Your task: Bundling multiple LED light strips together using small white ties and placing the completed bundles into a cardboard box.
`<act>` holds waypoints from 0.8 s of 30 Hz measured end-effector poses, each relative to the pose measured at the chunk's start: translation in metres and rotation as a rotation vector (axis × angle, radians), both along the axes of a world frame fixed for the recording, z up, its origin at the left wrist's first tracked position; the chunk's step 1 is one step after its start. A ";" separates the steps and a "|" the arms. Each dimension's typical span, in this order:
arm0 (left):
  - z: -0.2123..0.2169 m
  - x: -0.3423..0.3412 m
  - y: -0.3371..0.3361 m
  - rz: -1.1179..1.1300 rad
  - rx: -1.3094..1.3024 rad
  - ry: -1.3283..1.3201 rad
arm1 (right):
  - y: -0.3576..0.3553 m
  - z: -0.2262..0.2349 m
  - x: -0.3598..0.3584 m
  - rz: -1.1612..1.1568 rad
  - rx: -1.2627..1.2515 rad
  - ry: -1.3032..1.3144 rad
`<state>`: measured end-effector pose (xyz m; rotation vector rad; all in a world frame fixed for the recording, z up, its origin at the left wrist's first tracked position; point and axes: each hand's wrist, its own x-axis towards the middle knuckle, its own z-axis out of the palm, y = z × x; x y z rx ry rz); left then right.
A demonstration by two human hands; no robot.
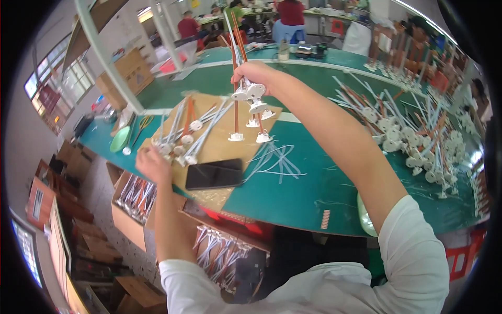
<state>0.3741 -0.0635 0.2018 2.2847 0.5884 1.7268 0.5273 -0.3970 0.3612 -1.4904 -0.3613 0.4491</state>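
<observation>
My right hand (pixel 252 73) is raised over the far part of the bench, closed round a bundle of brown and white strips (pixel 236 112) with round white plastic ends. The strips stand upright in the grip, and the ends hang below at different heights. My left hand (pixel 153 165) is at the left front edge of the bench, beside a loose pile of similar strips (pixel 188 125) on a brown cardboard sheet (pixel 217 112). Its fingers are bent and blurred near the pile's white ends; whether they grip any is unclear. A black phone (pixel 214 174) lies to the right of that hand.
Loose pale strips (pixel 274 162) lie right of the phone. A large heap of strips with white ends (pixel 413 136) covers the right side. Scissors (pixel 145 123) and a green dish (pixel 120 138) are at the left. An open carton of strips (pixel 130 209) stands below the edge.
</observation>
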 end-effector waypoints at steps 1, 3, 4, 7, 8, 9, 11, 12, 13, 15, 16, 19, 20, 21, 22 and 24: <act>0.011 -0.004 -0.001 0.039 0.048 -0.054 | -0.020 0.008 -0.005 -0.019 0.005 0.004; 0.043 0.000 -0.038 -0.059 -0.102 -0.099 | -0.067 0.022 -0.027 -0.042 -0.008 -0.189; 0.067 -0.003 -0.065 -0.312 -0.201 -0.056 | -0.089 0.026 -0.043 -0.046 -0.004 -0.199; 0.121 0.008 -0.172 -0.907 -0.318 0.191 | -0.152 0.024 -0.075 -0.063 -0.041 -0.241; 0.134 0.005 -0.218 -1.113 -0.531 0.239 | -0.166 0.019 -0.088 -0.047 -0.076 -0.295; 0.143 0.007 -0.256 -1.289 -0.656 0.287 | -0.181 0.014 -0.100 -0.035 -0.113 -0.351; 0.150 0.016 -0.318 -1.583 -0.817 0.358 | -0.203 0.006 -0.118 -0.061 -0.130 -0.322; 0.150 0.022 -0.342 -1.705 -0.856 0.383 | -0.212 0.001 -0.125 -0.041 -0.109 -0.338; 0.149 0.026 -0.363 -1.709 -0.857 0.388 | -0.219 -0.005 -0.128 -0.017 -0.085 -0.353; 0.144 0.034 -0.401 -1.932 -0.483 0.404 | -0.233 -0.015 -0.131 -0.022 -0.066 -0.325; 0.143 0.034 -0.414 -1.931 -0.487 0.410 | -0.237 -0.014 -0.137 -0.064 -0.110 -0.314; 0.143 0.039 -0.447 -1.883 -0.538 0.410 | -0.252 -0.021 -0.144 -0.098 -0.111 -0.293; 0.147 0.039 -0.453 -1.860 -0.627 0.455 | -0.253 -0.029 -0.142 -0.195 -0.124 -0.362; 0.147 0.041 -0.459 -1.831 -0.717 0.500 | -0.256 -0.038 -0.138 -0.291 -0.138 -0.429; 0.143 0.047 -0.465 -1.892 -0.724 0.444 | -0.266 -0.049 -0.124 -0.181 -0.211 -0.563; 0.146 0.053 -0.465 -1.891 -0.698 0.440 | -0.275 -0.048 -0.120 -0.177 -0.429 -0.571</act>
